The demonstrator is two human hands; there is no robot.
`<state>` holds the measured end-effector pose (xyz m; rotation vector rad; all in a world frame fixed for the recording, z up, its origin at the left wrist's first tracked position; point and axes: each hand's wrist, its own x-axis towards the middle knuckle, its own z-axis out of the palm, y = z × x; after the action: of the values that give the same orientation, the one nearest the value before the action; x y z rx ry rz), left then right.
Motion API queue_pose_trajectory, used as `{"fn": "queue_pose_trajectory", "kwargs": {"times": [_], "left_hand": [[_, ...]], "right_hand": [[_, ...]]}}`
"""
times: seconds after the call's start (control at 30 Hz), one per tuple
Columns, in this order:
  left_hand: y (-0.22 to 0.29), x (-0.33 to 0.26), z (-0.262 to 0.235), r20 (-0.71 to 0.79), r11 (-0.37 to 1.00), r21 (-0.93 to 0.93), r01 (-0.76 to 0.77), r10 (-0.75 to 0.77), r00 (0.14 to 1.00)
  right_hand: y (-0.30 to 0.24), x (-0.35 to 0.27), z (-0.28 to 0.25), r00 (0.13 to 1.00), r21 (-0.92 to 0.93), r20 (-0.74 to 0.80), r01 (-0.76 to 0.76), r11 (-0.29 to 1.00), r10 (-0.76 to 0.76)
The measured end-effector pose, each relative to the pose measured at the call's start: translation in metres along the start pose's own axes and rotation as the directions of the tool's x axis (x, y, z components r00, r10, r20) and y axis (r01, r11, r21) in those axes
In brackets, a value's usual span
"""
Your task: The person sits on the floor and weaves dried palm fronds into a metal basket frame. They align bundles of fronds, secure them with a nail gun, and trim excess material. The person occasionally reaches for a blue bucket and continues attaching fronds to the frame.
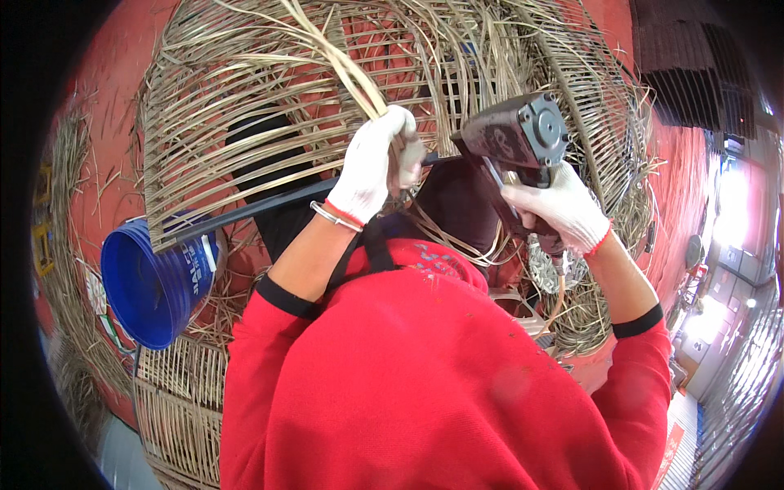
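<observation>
My left hand [376,163], in a white knit glove, is closed around a bundle of long pale cane strips [353,72] that rise away from me. It is beside the dark bar [269,193] of a slatted cane panel [204,131] lying across my lap. My right hand [559,206], gloved too, grips the handle of a dark pneumatic nail gun [513,131]. The gun's round-capped head is up and its slim nose side faces my left hand. Whether the nose touches the panel, I cannot tell. Loose strip ends [457,237] hang below between my hands.
A blue bucket [151,286] stands at the left. Heaps of dry strips [77,196] cover the red floor. Another woven panel [184,408] lies at lower left. An air hose [559,304] runs down from the gun. A second slatted panel [588,90] leans at far right.
</observation>
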<state>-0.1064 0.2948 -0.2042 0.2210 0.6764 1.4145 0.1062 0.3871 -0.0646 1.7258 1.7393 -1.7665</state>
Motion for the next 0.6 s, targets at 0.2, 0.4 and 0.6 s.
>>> {"fn": "queue_pose_trajectory", "kwargs": {"times": [0.2, 0.4, 0.6], "left_hand": [[-0.017, -0.007, 0.019, 0.184, 0.975, -0.217, 0.038, 0.002, 0.983], [-0.041, -0.004, 0.055, 0.247, 0.906, -0.423, -0.014, 0.13, 0.96], [-0.039, -0.01, 0.084, -0.216, 0.964, -0.267, -0.011, -0.049, 0.975]], "right_hand": [[-0.01, 0.01, 0.01, 0.982, 0.105, -0.087, 0.178, 0.978, -0.17], [-0.018, 0.004, 0.028, 0.956, 0.148, -0.092, 0.289, 0.946, -0.278], [-0.01, 0.008, 0.037, 0.96, 0.25, -0.08, 0.279, 0.927, -0.267]]}}
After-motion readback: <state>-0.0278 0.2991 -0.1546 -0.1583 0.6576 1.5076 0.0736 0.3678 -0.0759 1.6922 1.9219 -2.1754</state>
